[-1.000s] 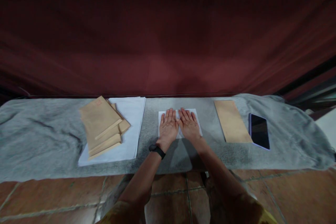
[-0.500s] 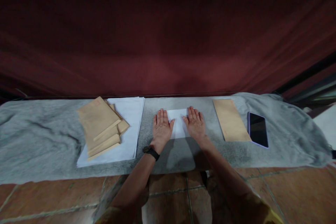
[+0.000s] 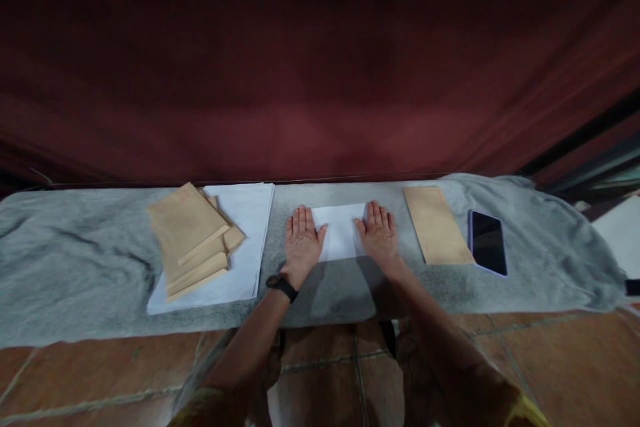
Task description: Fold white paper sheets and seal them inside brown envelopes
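Observation:
A small white sheet of paper (image 3: 341, 230), seemingly folded, lies flat in front of me on the grey cloth. My left hand (image 3: 303, 240) rests palm down over its left end, fingers stretched out and pointing away from me. Over the right end lies my right hand (image 3: 379, 232), also flat, with the thumb apart from the fingers. Between the two thumbs the middle of the paper shows; its ends are hidden under my hands. A dark watch sits on my left wrist.
To the left, several brown envelopes (image 3: 187, 233) lie fanned on a stack of white paper (image 3: 250, 240). At the right are a single brown envelope (image 3: 437, 227) and a phone (image 3: 489, 243). Grey cloth (image 3: 75, 267) covers the narrow bench; a dark red curtain (image 3: 300, 80) hangs behind.
My hands have slid apart along the paper, left hand to the left and right hand to the right. More of the white paper shows between them.

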Demonstrator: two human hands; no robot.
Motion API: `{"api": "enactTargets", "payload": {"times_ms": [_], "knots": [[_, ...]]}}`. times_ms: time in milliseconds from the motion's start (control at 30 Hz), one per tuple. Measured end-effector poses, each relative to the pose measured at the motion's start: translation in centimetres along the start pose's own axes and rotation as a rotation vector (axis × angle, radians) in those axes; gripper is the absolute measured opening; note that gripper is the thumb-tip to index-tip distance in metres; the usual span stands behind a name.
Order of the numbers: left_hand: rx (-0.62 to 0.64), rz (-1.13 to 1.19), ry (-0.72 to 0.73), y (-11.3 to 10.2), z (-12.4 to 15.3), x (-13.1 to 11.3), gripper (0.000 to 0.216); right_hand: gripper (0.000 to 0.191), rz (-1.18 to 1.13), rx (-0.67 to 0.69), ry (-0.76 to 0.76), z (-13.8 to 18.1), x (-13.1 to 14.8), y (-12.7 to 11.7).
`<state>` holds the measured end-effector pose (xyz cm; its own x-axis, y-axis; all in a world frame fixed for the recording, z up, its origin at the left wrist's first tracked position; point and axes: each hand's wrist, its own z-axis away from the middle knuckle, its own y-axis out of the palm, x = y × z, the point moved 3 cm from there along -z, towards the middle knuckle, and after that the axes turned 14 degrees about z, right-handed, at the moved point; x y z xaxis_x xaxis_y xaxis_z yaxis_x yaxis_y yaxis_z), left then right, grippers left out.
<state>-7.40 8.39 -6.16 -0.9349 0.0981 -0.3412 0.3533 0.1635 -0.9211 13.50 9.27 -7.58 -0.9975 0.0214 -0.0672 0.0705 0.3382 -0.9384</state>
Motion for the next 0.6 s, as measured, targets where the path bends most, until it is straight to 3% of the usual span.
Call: {"api": "enactTargets", "payload": {"times_ms": [233,433,600], "knots": [[0.011,0.037,0.069,-0.5,0.5,-0.1,0.068,0.067,-0.072,0.004,0.0,0.3,0.3,-1.2],[0.17,0.053,0.236,-0.4,3.4,-2.1,0.062,0.061,-0.192,0.081,-0.197,2.1,2.2,-1.8],[0.234,0.051,0.335,-0.9,5.3,-2.9,0.059,0.061,-0.179,0.149,-0.204,3.1,2.3,-1.4]]}}
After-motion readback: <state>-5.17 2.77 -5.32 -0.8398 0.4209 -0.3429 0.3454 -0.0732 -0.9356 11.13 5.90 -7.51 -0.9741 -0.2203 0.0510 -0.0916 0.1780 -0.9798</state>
